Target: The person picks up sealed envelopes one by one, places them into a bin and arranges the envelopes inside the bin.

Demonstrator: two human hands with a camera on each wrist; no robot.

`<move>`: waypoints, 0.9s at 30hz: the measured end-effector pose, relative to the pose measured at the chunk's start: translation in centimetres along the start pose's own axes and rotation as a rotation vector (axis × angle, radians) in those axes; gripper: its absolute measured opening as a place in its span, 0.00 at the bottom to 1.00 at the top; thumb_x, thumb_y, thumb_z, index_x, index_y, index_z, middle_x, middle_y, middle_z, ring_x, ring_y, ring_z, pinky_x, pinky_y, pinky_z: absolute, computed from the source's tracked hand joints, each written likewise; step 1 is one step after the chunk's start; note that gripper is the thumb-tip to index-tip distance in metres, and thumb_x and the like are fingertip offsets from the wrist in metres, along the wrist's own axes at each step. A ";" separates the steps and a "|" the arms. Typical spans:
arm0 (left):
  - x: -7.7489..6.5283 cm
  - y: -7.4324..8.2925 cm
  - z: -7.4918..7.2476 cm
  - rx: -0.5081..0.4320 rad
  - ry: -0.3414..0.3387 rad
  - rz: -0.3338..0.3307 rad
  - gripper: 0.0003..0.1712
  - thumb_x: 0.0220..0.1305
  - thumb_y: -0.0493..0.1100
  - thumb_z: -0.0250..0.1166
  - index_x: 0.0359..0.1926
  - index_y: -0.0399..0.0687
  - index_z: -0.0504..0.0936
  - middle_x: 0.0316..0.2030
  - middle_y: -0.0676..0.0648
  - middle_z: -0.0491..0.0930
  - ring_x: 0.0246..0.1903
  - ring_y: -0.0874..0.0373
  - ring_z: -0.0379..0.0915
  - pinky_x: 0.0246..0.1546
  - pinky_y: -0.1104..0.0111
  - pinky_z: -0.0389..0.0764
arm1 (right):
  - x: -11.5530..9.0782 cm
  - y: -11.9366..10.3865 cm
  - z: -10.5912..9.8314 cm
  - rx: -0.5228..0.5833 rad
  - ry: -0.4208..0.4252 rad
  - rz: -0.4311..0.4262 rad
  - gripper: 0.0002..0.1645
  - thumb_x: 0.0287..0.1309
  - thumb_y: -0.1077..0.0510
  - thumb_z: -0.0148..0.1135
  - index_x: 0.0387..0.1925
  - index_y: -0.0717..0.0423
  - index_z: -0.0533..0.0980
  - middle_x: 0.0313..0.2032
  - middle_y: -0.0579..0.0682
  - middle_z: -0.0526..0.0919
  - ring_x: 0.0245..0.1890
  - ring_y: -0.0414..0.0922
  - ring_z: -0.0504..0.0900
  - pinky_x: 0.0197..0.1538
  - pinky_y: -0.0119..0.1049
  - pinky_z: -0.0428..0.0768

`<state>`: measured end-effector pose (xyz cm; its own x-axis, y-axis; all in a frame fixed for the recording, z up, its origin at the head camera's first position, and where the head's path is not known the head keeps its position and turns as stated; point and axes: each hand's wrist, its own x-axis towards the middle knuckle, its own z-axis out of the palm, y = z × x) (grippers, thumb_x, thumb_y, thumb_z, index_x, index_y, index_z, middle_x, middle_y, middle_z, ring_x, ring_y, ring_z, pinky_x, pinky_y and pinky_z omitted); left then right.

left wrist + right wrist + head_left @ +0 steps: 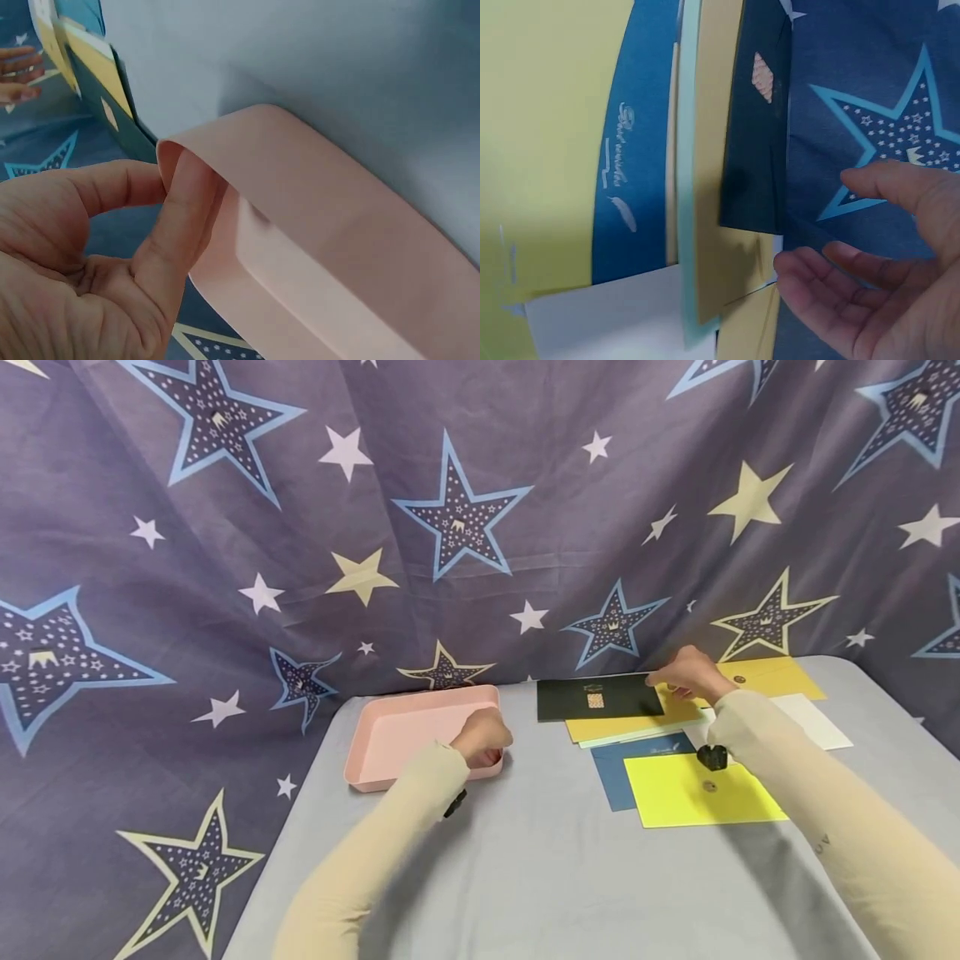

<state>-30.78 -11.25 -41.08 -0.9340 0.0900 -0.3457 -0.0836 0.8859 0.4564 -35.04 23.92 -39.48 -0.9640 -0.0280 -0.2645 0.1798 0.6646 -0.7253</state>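
My left hand (482, 737) pinches the rim of a pink tray (405, 732) at its near right corner. In the left wrist view, the thumb and fingers are bent around the tray's wall (315, 202). My right hand (692, 672) is at the right end of a black envelope (570, 700) with a small patterned square on it. In the right wrist view, the fingers are loosely bent and apart from the thumb, with nothing between them. Mustard envelopes (600, 729) and a pale mint edge (690, 187) show below the black one; whether the fingertips touch them cannot be told.
A blue envelope (611, 777) with white script lies partly under a bright yellow one (675, 797). White (813, 718) and mustard (787, 675) envelopes lie farther right. A grey cloth (525, 860) covers the table, and a star-patterned curtain (555, 485) hangs behind it.
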 end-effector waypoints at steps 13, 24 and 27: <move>-1.6 2.7 2.3 0.031 -0.029 0.017 0.19 0.62 0.32 0.58 0.15 0.45 0.66 0.11 0.48 0.71 0.09 0.59 0.71 0.12 0.70 0.82 | 0.2 0.7 0.9 0.124 -0.031 0.017 0.29 0.59 0.57 0.70 0.12 0.46 0.61 0.12 0.42 0.63 0.15 0.41 0.66 0.22 0.33 0.69; -4.0 5.1 4.3 -0.062 -0.070 0.089 0.23 0.64 0.34 0.62 0.16 0.48 0.63 0.12 0.50 0.67 0.12 0.57 0.77 0.16 0.70 0.84 | 1.2 1.0 2.0 0.052 -0.011 0.094 0.26 0.59 0.53 0.71 0.17 0.49 0.63 0.12 0.42 0.60 0.15 0.42 0.65 0.24 0.35 0.69; -4.2 5.5 4.6 -0.051 -0.065 0.111 0.24 0.63 0.34 0.62 0.14 0.49 0.62 0.10 0.50 0.67 0.11 0.58 0.76 0.14 0.74 0.78 | 1.4 0.9 2.2 0.011 0.014 0.100 0.28 0.58 0.51 0.72 0.17 0.49 0.61 0.13 0.42 0.56 0.14 0.41 0.63 0.23 0.35 0.68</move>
<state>-25.68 -4.69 -40.94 -0.9141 0.2171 -0.3424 0.0002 0.8449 0.5350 -35.79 22.83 -41.93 -0.9438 0.0483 -0.3269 0.2770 0.6551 -0.7029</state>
